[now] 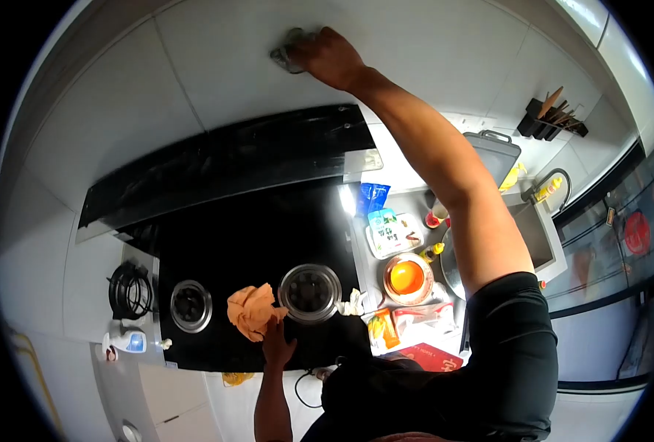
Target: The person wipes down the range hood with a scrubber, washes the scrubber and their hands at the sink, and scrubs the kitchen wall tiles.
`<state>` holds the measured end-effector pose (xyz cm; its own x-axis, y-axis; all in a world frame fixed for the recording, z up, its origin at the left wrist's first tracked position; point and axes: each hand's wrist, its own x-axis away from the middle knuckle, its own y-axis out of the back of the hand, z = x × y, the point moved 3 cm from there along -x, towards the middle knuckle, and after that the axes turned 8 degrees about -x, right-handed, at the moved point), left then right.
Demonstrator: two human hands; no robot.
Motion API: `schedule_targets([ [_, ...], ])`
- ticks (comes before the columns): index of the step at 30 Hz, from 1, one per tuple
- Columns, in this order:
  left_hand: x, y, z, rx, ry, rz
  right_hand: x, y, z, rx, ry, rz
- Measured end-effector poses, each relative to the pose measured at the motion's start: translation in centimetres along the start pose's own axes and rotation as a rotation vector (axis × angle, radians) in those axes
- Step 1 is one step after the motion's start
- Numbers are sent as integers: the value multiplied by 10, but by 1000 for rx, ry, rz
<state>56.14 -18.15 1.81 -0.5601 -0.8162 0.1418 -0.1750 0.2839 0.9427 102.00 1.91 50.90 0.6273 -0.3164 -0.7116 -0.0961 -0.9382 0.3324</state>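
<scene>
High on the tiled wall (246,81), my right hand (332,60) is closed around a crumpled grey-green rag or scrubber (290,51) and presses it against the tiles. Its exact kind is hard to make out. Down at the black cooktop (253,228), my left hand (278,346) grips the near edge of a crumpled orange cloth (251,311), with its thumb out to the side. The cloth lies between the left burner (191,306) and the right burner (310,293).
A black panel (231,162) runs along the back of the cooktop. At right, the counter holds an orange bowl (406,278), food packets (423,318) and a white tray (395,234) beside the sink (533,228). A spray bottle (128,342) and black coiled rack (130,290) are at left.
</scene>
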Motion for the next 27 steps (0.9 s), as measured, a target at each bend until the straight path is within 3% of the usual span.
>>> schedule_targets([
  [2, -5, -10, 13, 0, -62, 2, -2, -9, 4, 34, -193, 122],
  [4, -6, -21, 27, 109, -66, -37, 18, -10, 8, -223, -518, -63],
  [5, -6, -29, 34, 145, -49, -76, 28, 5, 19, -92, -407, -168],
  [6, -6, -9, 24, 147, -33, -119, 51, 25, 14, -148, -319, -118],
  [7, -7, -3, 21, 172, -18, -101, 39, 63, 41, -320, -580, -90],
  [8, -5, 5, 13, 118, 24, -111, 30, 93, 73, -827, -1055, -291],
  [10, 0, 13, 2, 131, 164, -14, 50, 102, 127, -1577, -1404, -675],
  [12, 11, 14, -8, 41, 91, -276, 67, 117, 201, -1861, -1551, -713],
  [13, 14, 11, -10, 40, 123, -269, 101, 109, 235, -2098, -1543, -615],
  [16, 29, 6, -10, 164, 161, -336, 134, 106, 363, -2311, -1930, -473],
  [18, 41, -2, 4, 441, 167, -282, 146, 98, 435, -2665, -2221, -97],
  [20, 55, -1, 19, 535, 139, -346, 153, 95, 497, -2721, -2253, 123],
  [21, 59, 7, 25, 786, 204, -253, 148, 101, 519, -2725, -2340, -43],
  [23, 63, 18, 35, 1270, 290, -121, 142, 92, 548, -2688, -2227, 228],
  [24, 70, 23, 40, 1268, 305, -126, 138, 88, 559, -2649, -2125, 335],
  [27, 76, 55, 45, 1309, 350, -89, 126, 75, 588, -2468, -2090, 478],
])
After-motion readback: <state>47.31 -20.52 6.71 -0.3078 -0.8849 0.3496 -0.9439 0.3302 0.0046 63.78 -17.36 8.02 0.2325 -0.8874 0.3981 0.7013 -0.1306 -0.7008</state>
